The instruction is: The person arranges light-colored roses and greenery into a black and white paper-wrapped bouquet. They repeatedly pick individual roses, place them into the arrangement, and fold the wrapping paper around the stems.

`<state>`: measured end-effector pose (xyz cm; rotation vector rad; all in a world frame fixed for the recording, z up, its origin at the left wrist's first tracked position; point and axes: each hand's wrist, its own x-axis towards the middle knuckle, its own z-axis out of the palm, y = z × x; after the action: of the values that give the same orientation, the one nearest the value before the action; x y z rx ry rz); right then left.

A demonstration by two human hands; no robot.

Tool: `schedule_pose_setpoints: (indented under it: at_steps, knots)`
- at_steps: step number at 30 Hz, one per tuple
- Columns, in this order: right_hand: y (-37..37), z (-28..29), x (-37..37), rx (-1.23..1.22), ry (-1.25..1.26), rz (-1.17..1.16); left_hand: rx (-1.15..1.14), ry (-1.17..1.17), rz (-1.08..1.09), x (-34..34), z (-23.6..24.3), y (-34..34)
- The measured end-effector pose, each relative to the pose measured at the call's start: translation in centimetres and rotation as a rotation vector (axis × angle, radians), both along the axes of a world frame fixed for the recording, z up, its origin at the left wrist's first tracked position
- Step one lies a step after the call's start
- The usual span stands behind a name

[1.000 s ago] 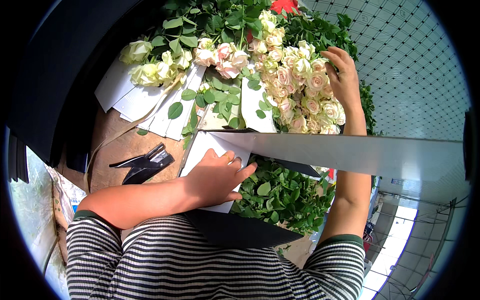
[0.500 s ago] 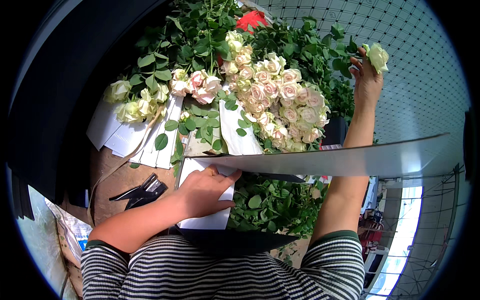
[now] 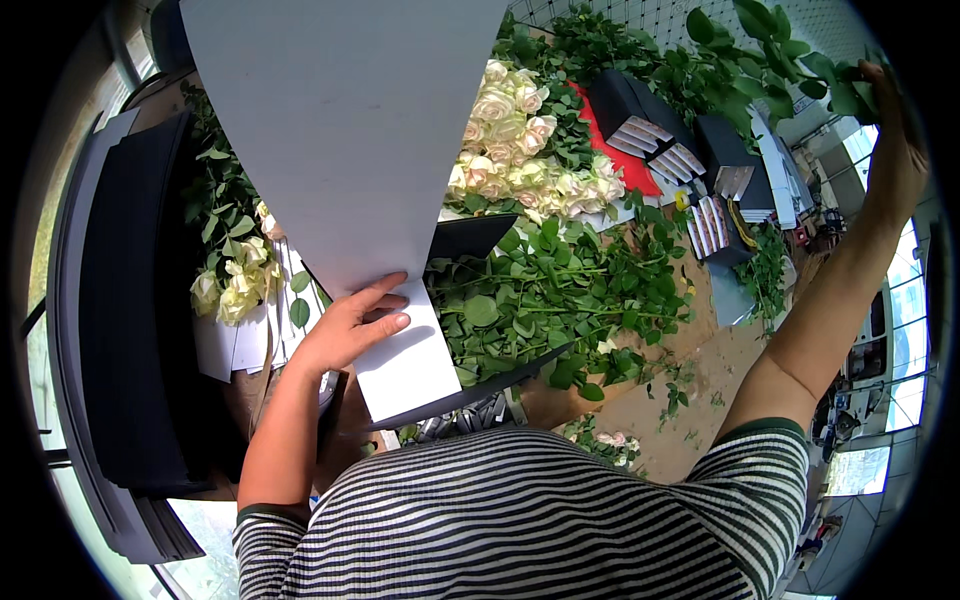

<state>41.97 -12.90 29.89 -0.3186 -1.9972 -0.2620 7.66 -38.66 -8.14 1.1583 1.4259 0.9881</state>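
My left hand [image 3: 350, 325] rests with fingers stretched out on a white folded board [image 3: 410, 365], at the crease where its large pale panel [image 3: 350, 130] rises. My right hand [image 3: 895, 130] is raised at the far right, its fingers closed round a leafy rose stem [image 3: 770, 65]; its bloom is out of sight. Right of the white board, a bundle of leafy stems [image 3: 540, 300] lies on a dark sheet. Beyond it sit many cream-pink roses [image 3: 515, 140], partly hidden by the panel.
Pale yellow roses [image 3: 245, 285] lie at left over white sheets, beside a stack of black sheets [image 3: 130, 300]. Black folded pieces [image 3: 640, 115] and a red sheet [image 3: 625, 150] stand at the back right. Scattered leaves lie on the brown tabletop [image 3: 670, 400].
The large panel has swung from lying across to the right to standing up in front of the roses. My right hand with the rose has moved farther right; its bloom no longer shows.
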Motion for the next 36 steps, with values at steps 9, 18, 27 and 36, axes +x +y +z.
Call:
schedule_pose_setpoints:
  at_steps: [9,18,27,36]
  knots:
    - [-9.8,-29.2,-14.2,-1.284,-0.915,0.713,-0.040,0.001,0.025,-0.7,0.4,-0.3]
    - [-13.8,-38.3,-14.6,-1.144,-1.158,0.961,0.004,0.179,-0.171,2.1,1.4,-4.5]
    - [-9.8,-32.9,-14.1,-0.854,-1.210,1.089,0.061,0.294,-0.181,3.6,2.8,-4.7]
    - [18.8,-37.3,-6.7,-0.636,-0.848,-0.356,0.000,0.228,-0.191,3.7,2.9,-4.0]
